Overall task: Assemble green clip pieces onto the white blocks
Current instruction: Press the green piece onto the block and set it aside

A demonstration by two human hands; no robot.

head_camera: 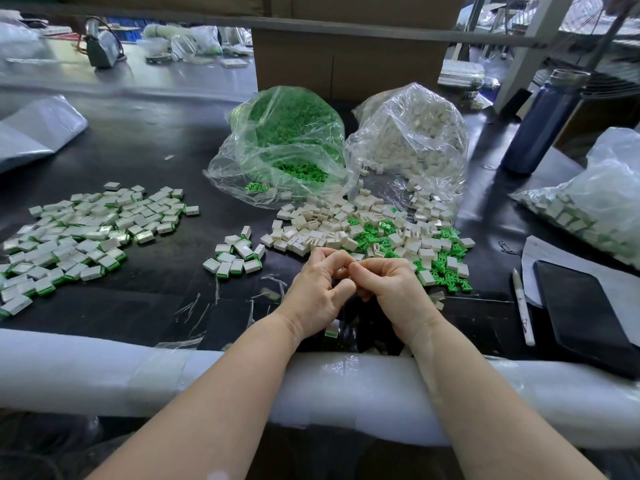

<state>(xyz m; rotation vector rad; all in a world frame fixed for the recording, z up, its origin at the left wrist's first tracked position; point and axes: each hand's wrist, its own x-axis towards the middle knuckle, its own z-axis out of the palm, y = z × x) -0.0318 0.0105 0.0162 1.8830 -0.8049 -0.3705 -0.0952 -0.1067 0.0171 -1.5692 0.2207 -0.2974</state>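
Head view: I look down at two bare hands that meet over the dark desk (pixel 138 299). The left hand (pixel 317 292) and the right hand (pixel 391 285) press close, fingertips touching. The fingers of both hands are curled in tight around something very small between them. I cannot tell what it is, because the fingers hide it.

Just past the hands lies a loose pile of white blocks (pixel 332 226). Little green clips (pixel 446 265) are mixed into the right side of that pile. Behind the pile sit two clear bags side by side. The left bag (pixel 287 140) is full of green clips and the right bag (pixel 412 133) is full of white blocks.

To the left is a big heap of finished blocks (pixel 86 233), white with a green edge. A small bunch of finished ones (pixel 237 256) lies near the left hand. One more finished block (pixel 331 330) peeks out between the wrists.

On the right I see a dark tablet (pixel 585 313), a white pen (pixel 523 306) beside it, and a blue bottle (pixel 543 123) standing upright further back. Both arms rest on a white foam pad (pixel 86 372) along the desk's near edge.
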